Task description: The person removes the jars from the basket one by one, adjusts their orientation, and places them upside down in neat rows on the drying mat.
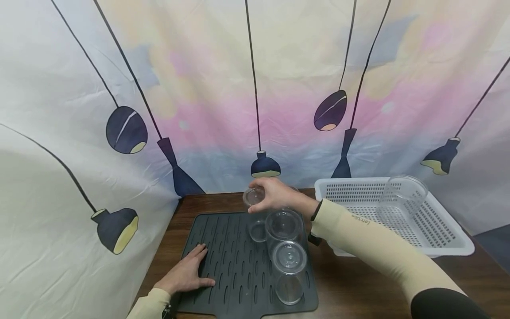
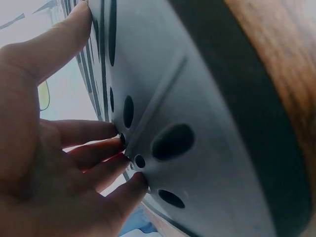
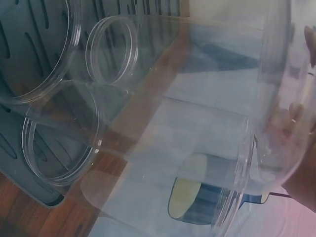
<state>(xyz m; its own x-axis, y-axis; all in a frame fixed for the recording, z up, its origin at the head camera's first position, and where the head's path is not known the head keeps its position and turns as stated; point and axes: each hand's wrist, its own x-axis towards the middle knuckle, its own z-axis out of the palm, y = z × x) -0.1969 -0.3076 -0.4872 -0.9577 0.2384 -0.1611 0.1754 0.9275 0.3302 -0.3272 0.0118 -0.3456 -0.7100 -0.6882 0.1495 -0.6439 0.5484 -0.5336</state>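
My right hand [image 1: 275,194] grips a clear cylindrical jar [image 1: 257,221] around its top, thumb on the near side and fingers behind. The jar is at the back of a dark grey ridged mat [image 1: 239,266]; whether its base touches the mat I cannot tell. Just in front and to the right are a wider clear jar [image 1: 283,226] and a narrow one [image 1: 289,283], both upright. Part of another clear jar is hidden behind my right hand. My left hand [image 1: 186,272] lies at the mat's left edge, thumb and fingers spread, fingertips touching it in the left wrist view.
A white perforated basket [image 1: 450,235] stands to the right, with a large clear jar [image 1: 402,199] inside. Under everything is a brown wooden table [image 1: 342,283]. A cloth backdrop [image 1: 223,110] printed with hanging lamps rises behind the table.
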